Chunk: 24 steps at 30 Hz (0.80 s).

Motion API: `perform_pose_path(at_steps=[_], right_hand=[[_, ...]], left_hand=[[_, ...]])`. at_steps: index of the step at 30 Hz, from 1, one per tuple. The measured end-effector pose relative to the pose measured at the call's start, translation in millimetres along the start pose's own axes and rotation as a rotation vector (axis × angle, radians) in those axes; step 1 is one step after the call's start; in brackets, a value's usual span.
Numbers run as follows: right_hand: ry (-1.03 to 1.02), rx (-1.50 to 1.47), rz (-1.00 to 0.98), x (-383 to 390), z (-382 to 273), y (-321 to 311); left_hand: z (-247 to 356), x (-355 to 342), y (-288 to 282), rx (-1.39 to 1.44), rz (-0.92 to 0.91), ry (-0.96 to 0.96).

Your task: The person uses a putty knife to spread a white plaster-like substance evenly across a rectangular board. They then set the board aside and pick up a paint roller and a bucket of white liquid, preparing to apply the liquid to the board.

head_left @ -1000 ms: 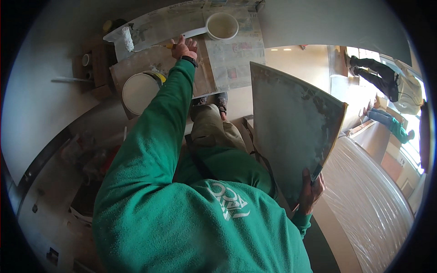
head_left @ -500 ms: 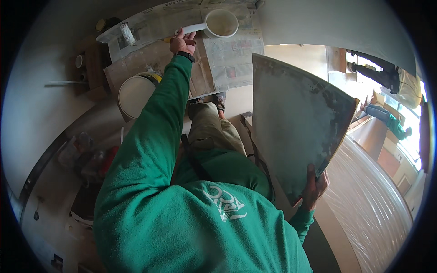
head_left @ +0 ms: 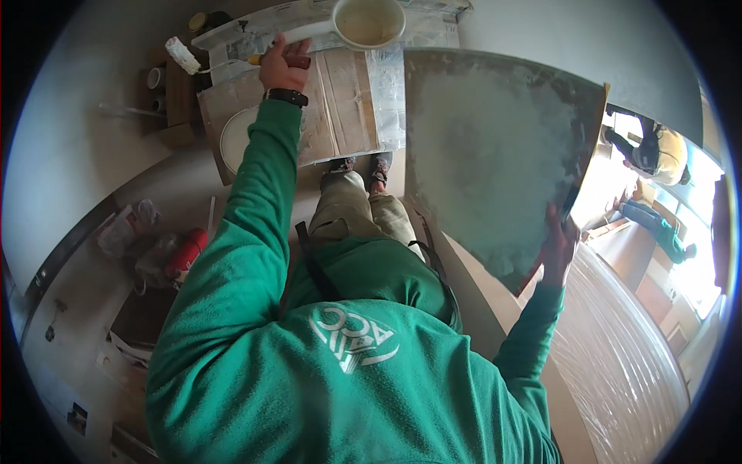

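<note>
So the left hand (head_left: 284, 68) has its fingers curled round the brown-and-yellow handle of a paint roller (head_left: 182, 56), fuzzy white sleeve sticking out to the left, and it looks like the thumb side is also pinching the handle of a white long-handled pot (head_left: 352, 42), though it's hard to be sure from this angle. Right hand (head_left: 561, 241) is clamped on the lower right edge of a tilted, patchy grey-green panel (head_left: 498, 155). Under the left arm there's cardboard (head_left: 332, 108) over newspaper (head_left: 392, 100), plus a partly hidden bucket (head_left: 224, 147).
</note>
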State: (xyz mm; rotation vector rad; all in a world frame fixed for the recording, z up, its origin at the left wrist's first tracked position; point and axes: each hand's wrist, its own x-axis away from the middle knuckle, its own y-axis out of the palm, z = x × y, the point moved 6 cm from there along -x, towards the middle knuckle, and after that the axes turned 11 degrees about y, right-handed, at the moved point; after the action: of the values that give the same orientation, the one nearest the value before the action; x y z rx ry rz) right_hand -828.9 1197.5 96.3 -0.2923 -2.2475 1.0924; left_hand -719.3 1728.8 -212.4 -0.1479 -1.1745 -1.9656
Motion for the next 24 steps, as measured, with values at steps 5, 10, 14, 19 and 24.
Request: perform_pose_path(at_steps=[5,10,14,19,24], right_hand=[[-0.207,-0.013,0.03,-72,-8,33],[-0.11,-0.122,-0.316,-151,2,91],[-0.02,-0.381,-0.516,-197,19,141],[-0.231,0.058,-0.509,-255,32,203],[-0.086,-0.438,-0.812,-291,41,262]], left_hand=[[65,22,7,0.004,-0.078,0.031],[111,55,8,0.207,0.035,0.094],[140,83,-1,0.174,0.093,0.162],[156,109,-18,0.204,0.178,0.171],[162,130,-26,0.263,0.224,0.179]])
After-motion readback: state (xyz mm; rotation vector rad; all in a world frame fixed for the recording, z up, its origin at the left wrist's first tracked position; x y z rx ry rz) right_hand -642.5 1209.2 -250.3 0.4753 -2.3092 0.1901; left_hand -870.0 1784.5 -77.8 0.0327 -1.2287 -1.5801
